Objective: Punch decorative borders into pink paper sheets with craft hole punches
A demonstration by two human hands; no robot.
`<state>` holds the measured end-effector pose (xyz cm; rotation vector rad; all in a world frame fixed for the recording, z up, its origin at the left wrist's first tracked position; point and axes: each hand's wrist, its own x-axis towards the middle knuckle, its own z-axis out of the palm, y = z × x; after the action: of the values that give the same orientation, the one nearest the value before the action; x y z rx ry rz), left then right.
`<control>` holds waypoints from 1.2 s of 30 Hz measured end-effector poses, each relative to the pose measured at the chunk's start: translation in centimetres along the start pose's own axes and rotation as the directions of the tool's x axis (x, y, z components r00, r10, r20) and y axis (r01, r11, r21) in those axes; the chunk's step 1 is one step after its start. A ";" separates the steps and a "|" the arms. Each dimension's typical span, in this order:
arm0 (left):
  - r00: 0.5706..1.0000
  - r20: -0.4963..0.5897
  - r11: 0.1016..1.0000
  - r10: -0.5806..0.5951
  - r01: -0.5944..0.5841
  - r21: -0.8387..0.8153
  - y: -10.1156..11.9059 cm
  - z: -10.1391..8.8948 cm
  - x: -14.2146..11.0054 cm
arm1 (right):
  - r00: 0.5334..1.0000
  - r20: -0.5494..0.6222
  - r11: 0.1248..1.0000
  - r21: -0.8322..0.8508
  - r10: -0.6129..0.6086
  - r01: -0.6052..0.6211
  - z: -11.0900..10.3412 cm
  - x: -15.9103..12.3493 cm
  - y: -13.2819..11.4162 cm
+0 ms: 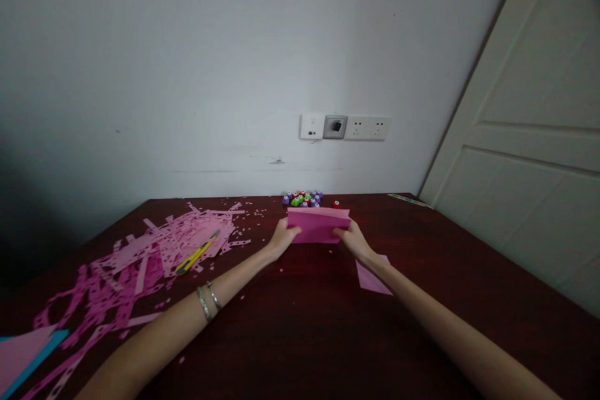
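A folded sheet of pink paper (315, 229) is held up over the dark table, its paler layer showing along the top. My left hand (283, 235) grips its left edge with the thumb in front. On the opposite edge, my right hand (352, 239) pinches the paper the same way. The fingers behind the sheet are hidden. Beneath my right forearm lies a light pink piece of paper (370, 279), partly covered. Just beyond the held sheet sits a cluster of small purple, red and green craft punches (307, 199).
Punched pink paper strips (154, 250) are heaped on the left, with a yellow utility knife (197, 252) on top. Pink and blue sheets (28, 356) lie at the near left corner. A ruler-like strip (410, 200) rests at the back right. Wall sockets (368, 128) are behind the table (300, 337).
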<state>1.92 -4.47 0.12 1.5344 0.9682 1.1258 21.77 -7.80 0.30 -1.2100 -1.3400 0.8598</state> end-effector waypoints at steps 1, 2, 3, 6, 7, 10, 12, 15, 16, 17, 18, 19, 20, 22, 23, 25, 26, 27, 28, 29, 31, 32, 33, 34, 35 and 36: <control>1.000 -0.013 1.000 0.010 -0.010 -0.001 0.0 -0.1 0.1 | 1.000 -0.006 1.000 -0.004 -0.030 0.030 -0.1 0.1 0.0; 0.999 -0.023 0.999 0.033 -0.033 -0.001 0.0 -0.2 0.2 | 0.998 -0.010 0.998 -0.002 -0.064 0.064 -0.1 0.1 0.1; 0.998 -0.029 0.998 0.062 -0.062 -0.002 0.0 -0.3 0.3 | 0.995 -0.015 0.995 0.001 -0.095 0.095 -0.1 0.2 0.1; 0.992 -0.060 0.993 0.114 -0.116 -0.029 0.0 -0.2 0.6 | 0.994 -0.033 0.994 0.028 -0.106 0.107 0.2 0.6 0.4; 0.991 -0.080 0.993 0.107 -0.111 -0.044 0.1 -0.1 0.6 | 0.995 -0.048 0.995 0.044 -0.086 0.088 0.4 0.8 0.5; 0.984 -0.139 0.990 0.110 -0.121 -0.069 0.6 0.5 0.7 | 0.994 -0.105 0.994 0.099 -0.039 0.049 1.1 1.1 0.4; 0.979 -0.158 0.987 0.131 -0.143 -0.068 0.8 0.8 0.7 | 0.992 -0.120 0.991 0.124 -0.026 0.041 1.3 1.1 0.3; 0.979 -0.170 0.989 0.114 -0.128 -0.077 0.5 0.9 0.5 | 0.995 -0.101 0.992 0.120 -0.016 0.029 1.3 0.8 0.5; 0.979 -0.175 0.990 0.100 -0.115 -0.080 0.2 0.9 0.5 | 0.996 -0.093 0.994 0.103 -0.018 0.027 1.2 0.8 0.7; 0.980 -0.181 0.992 0.087 -0.103 -0.079 -0.1 0.8 0.5 | 0.996 -0.088 0.996 0.083 -0.020 0.028 1.1 0.7 1.0; 0.980 -0.181 0.993 0.079 -0.094 -0.076 -0.4 0.8 0.5 | 0.996 -0.085 0.998 0.063 -0.024 0.029 1.0 0.7 1.3; 0.982 -0.173 0.993 0.078 -0.091 -0.069 -0.8 0.7 0.5 | 0.996 -0.082 0.999 0.045 -0.027 0.031 0.9 0.6 1.6; 0.983 -0.159 0.994 0.089 -0.098 -0.054 -1.2 0.6 0.5 | 0.996 -0.078 0.999 0.028 -0.034 0.036 0.9 0.6 1.9; 0.983 -0.123 0.991 0.135 -0.137 -0.006 -1.8 0.5 0.4 | 0.995 -0.072 0.998 -0.010 -0.067 0.067 0.9 0.5 2.4; 0.981 -0.110 0.987 0.159 -0.157 0.024 -2.0 0.5 0.4 | 0.993 -0.069 0.995 -0.031 -0.092 0.090 1.0 0.5 2.5; 0.977 -0.105 0.981 0.185 -0.177 0.082 -2.2 0.5 0.4 | 0.987 -0.071 0.988 -0.074 -0.143 0.137 1.1 0.4 2.6; 0.976 -0.108 0.979 0.189 -0.178 0.105 -2.2 0.6 0.5 | 0.984 -0.077 0.983 -0.093 -0.163 0.156 1.1 0.4 2.6; 0.975 -0.113 0.977 0.192 -0.178 0.119 -2.0 0.6 0.5 | 0.980 -0.084 0.980 -0.107 -0.179 0.170 1.1 0.4 2.4; 0.974 -0.113 0.975 0.196 -0.182 0.126 -1.8 0.6 0.7 | 0.978 -0.085 0.977 -0.115 -0.192 0.182 0.9 0.6 2.2; 0.973 -0.104 0.974 0.204 -0.191 0.123 -1.4 0.7 0.8 | 0.975 -0.083 0.974 -0.115 -0.204 0.194 0.5 0.8 1.9; 0.973 -0.046 0.971 0.225 -0.220 0.088 -0.6 0.7 1.3 | 0.973 -0.075 0.973 -0.089 -0.219 0.212 -0.6 1.4 1.3; 0.972 -0.006 0.970 0.234 -0.233 0.073 -0.2 0.7 1.6 | 0.972 -0.083 0.975 -0.067 -0.219 0.213 -1.4 1.8 1.0; 0.970 0.034 0.967 0.241 -0.243 0.078 0.1 0.6 1.9 | 0.972 -0.106 0.978 -0.049 -0.209 0.205 -2.4 2.2 0.7; 0.966 0.073 0.960 0.247 -0.254 0.115 0.3 0.4 2.2 | 0.972 -0.141 0.982 -0.040 -0.187 0.183 -3.4 2.5 0.4; 0.961 0.108 0.945 0.254 -0.270 0.185 0.5 0.2 2.6 | 0.973 -0.174 0.988 -0.026 -0.154 0.152 -4.4 2.7 0.2; 0.954 0.144 0.915 0.261 -0.292 0.279 0.4 -0.1 2.9 | 0.971 -0.207 0.993 -0.002 -0.115 0.118 -5.5 2.9 0.1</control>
<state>2.61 -1.76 1.12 2.0068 0.8970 1.1161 27.47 -5.80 1.75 -1.1671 -1.2229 0.6378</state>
